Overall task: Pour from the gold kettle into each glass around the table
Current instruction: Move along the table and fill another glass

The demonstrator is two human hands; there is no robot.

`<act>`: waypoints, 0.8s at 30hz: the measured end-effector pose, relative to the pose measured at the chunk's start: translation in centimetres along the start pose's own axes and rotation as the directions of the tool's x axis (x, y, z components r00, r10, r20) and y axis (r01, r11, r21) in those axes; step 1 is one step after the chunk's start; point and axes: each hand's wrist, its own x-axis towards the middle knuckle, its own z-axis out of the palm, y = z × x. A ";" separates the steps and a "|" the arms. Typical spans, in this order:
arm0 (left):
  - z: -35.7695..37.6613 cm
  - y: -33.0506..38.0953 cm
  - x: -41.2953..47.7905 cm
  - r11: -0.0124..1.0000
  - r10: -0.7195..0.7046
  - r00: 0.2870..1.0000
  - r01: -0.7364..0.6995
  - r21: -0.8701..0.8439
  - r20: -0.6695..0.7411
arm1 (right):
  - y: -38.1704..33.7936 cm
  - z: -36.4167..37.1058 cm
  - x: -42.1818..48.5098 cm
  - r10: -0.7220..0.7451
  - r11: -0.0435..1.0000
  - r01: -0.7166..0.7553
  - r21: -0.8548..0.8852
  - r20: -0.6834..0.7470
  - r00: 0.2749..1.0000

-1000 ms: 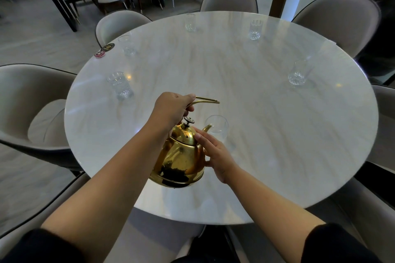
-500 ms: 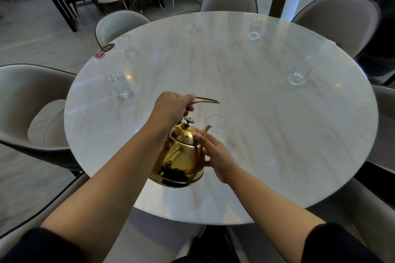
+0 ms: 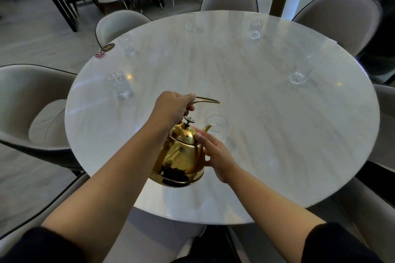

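Gold kettle (image 3: pixel 181 156) tilted above the near part of the round marble counter (image 3: pixel 277 145), spout at the rim of the nearest glass (image 3: pixel 218 128). Left hand (image 3: pixel 171 109): grip clenched round the kettle's handle (image 3: pixel 207 100). Right hand (image 3: pixel 215 153): grip released, straight fingers resting on the lid (image 3: pixel 183 134). Five other glasses (image 3: pixel 120 85) stand upright, spaced around the counter; their contents cannot be told.

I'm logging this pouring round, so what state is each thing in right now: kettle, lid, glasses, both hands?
gold kettle: held up, tilted, spout at the nearest glass's rim.
lid: on the kettle, fingers resting on it.
nearest glass: upright; fill level unclear.
other five glasses: upright, untouched; fill unclear.
left hand: grips the kettle's handle.
right hand: straight fingers rest on the lid.
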 end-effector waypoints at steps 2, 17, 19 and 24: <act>0.0 0.0 0.0 1.000 0.000 1.000 0.000 0.000 0.001 | 0.0 0.0 0.0 -0.001 1.000 0.001 0.000 -0.001 1.000; 0.0 -1.3 -0.7 0.996 0.011 0.999 -0.015 -0.084 -0.045 | 0.3 -0.4 -0.1 -0.017 0.999 0.017 -0.036 0.017 1.000; 0.1 -1.8 -1.1 0.992 0.011 0.998 -0.020 -0.128 -0.069 | 0.4 -0.5 0.0 -0.024 0.998 0.025 -0.058 0.023 0.999; 0.2 -3.6 -2.1 0.974 -0.014 0.989 -0.020 -0.225 -0.150 | 0.6 -0.9 -0.1 -0.047 0.990 0.056 -0.133 0.066 0.997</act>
